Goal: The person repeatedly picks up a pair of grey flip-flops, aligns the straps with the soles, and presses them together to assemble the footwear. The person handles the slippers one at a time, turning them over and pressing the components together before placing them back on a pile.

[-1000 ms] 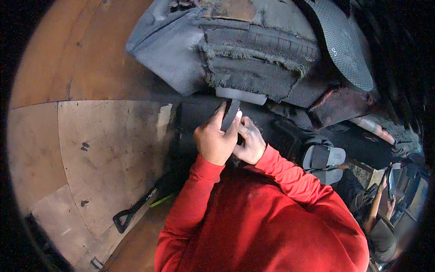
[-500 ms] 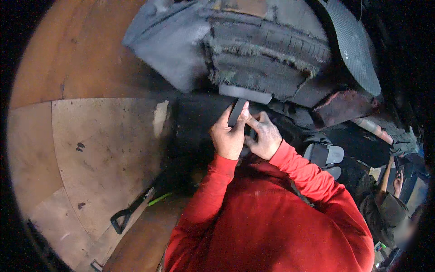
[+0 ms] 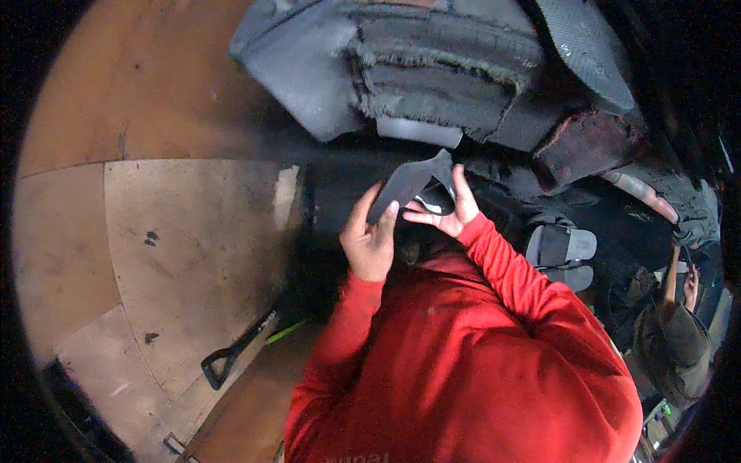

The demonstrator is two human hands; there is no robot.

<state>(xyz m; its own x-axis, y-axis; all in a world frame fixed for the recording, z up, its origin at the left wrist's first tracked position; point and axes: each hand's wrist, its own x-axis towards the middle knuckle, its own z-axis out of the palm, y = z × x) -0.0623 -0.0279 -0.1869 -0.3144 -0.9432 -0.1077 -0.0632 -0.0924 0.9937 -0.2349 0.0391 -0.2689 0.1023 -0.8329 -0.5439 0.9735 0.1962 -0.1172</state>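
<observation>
A dark grey slide sandal (image 3: 401, 185) is in front of me, tilted, its curved strap toward the right and a pale patch showing inside the strap. My left hand (image 3: 369, 245) grips the sole end, with the thumb on the near face and the fingers behind. My right hand (image 3: 454, 217) is at the strap side, thumb raised and fingers stretched out beneath the strap; how firmly it touches is hard to make out. Just beyond the sandal, a pale grey slab (image 3: 417, 131) juts out beneath a stack of worn, frayed dark material (image 3: 440, 92).
Grey slides (image 3: 567, 247) lie to the right. A large textured sole (image 3: 590, 54) is at the top right. Left are wooden panels (image 3: 201, 255), a black D-shaped handle (image 3: 221, 366) and a thin green strip (image 3: 285, 332). Another person's hand (image 3: 691, 285) shows at far right.
The sandal has turned from nearly edge-on to show its broad side and strap. My right hand has gone from closed fingers to spread ones. My left hand has shifted slightly left.
</observation>
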